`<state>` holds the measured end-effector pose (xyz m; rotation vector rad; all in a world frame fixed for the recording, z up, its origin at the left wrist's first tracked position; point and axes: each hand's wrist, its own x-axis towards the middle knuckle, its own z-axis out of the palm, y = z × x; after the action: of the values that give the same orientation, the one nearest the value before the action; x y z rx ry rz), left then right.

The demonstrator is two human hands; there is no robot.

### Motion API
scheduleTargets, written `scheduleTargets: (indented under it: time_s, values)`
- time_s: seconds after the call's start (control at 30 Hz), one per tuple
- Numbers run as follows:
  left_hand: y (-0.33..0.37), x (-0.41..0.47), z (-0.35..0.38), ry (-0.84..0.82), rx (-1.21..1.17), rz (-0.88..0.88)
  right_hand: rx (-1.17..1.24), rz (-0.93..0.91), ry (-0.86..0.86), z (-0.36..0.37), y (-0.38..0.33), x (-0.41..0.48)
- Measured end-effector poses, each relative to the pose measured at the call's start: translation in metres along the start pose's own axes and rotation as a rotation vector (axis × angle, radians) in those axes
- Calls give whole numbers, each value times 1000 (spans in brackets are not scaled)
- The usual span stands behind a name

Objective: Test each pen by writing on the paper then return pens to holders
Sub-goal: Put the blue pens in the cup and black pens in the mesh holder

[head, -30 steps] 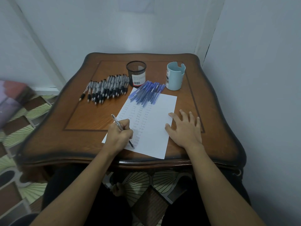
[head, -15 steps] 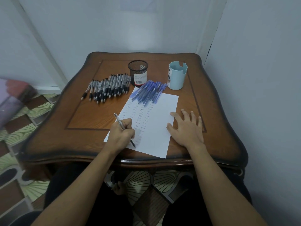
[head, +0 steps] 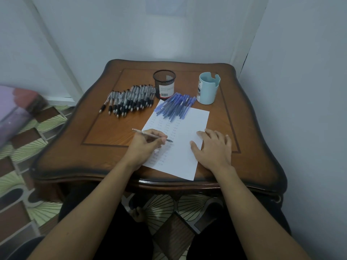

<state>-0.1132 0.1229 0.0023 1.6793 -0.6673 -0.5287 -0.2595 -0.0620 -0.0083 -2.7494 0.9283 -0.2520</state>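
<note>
My left hand (head: pixel 145 147) grips a clear black-tipped pen (head: pixel 153 136), which lies nearly level above the white paper (head: pixel 184 147), tip pointing right. The sheet carries columns of small test marks. My right hand (head: pixel 214 149) lies flat, fingers spread, on the paper's right edge. Several black-grip pens (head: pixel 129 100) lie in a row at the back left. A pile of blue pens (head: pixel 174 106) rests across the paper's top edge. Behind them stand a black mesh holder (head: pixel 164 84) and a light-blue holder (head: pixel 208 88), with no pens showing in either.
The wooden table (head: pixel 105 132) has a raised dark rim and stands in a corner, with walls close behind and at the right. Patterned floor tiles (head: pixel 28 139) lie to the left. A blurred purple object (head: pixel 15 109) sits at the far left.
My left hand has lifted the pen from its upright writing pose and turned it nearly level, tip now pointing right. The right hand has stayed on the paper.
</note>
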Motion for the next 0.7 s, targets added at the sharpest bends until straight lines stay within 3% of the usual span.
scheduleTargets:
  time_s: [0.17, 0.3, 0.5, 0.7]
  values:
    - [19, -11, -15, 115, -6, -13, 239, -14, 73, -10, -64, -7]
    - [40, -26, -51, 270, 261, 44, 434, -61, 80, -22, -122, -15]
    - [60, -78, -140, 513, 662, 91, 721, -246, -49, -31, -228, -45]
    - [45, -153, -218, 574, 850, -154, 876, -371, -309, -9, -320, -93]
